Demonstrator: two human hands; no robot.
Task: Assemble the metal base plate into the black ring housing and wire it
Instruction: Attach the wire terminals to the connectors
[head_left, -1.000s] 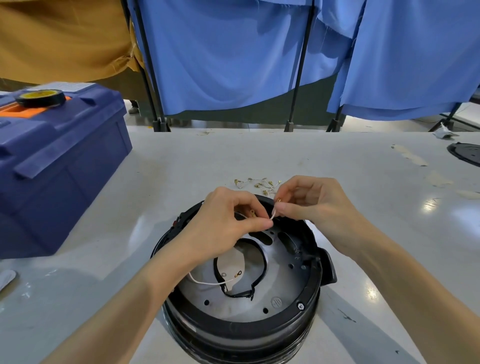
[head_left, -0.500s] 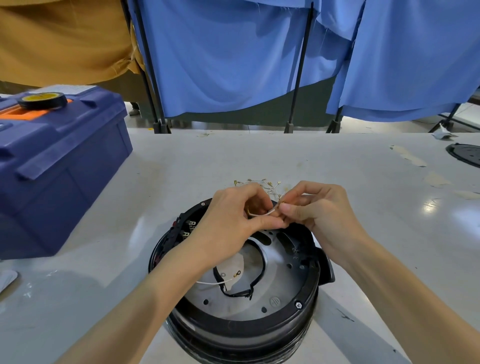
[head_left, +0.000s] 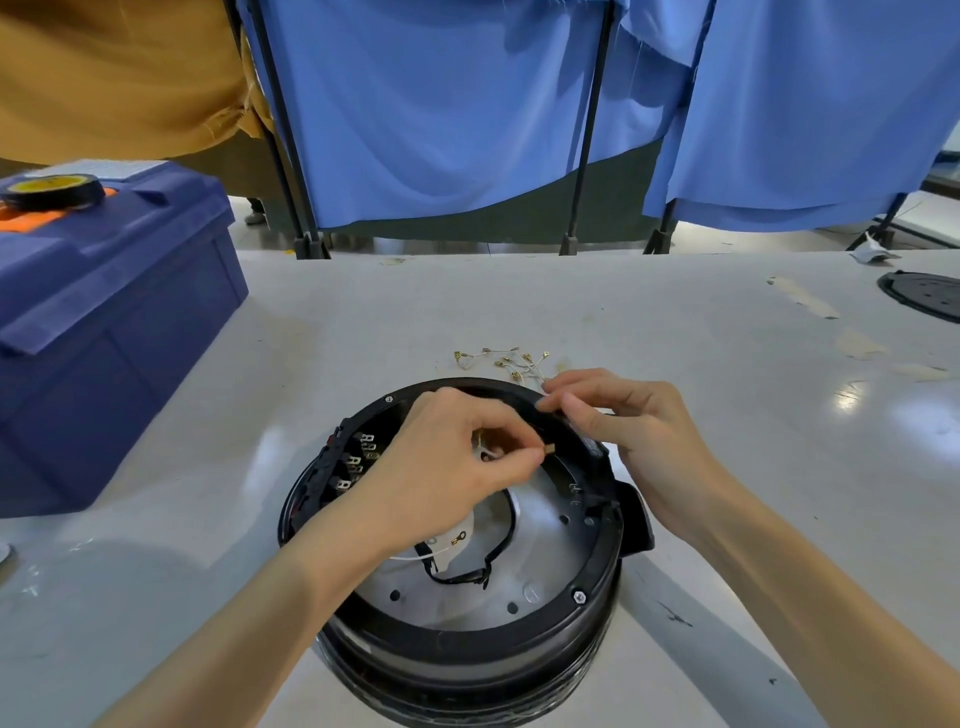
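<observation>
The pale grey table bears a dark blue plastic toolbox at the left and the round black ring housing just before the person; the silver metal base plate already sits inside it. Both hands have dropped from above the far rim. The left hand now pinches a small brass terminal on a thin white wire, aimed at the inner right wall, so wiring looks under way. The right hand has thumb and forefinger closed at the far rim; on what, I cannot tell. The toolbox's white label and the plate's stamped mark are too small to read.
</observation>
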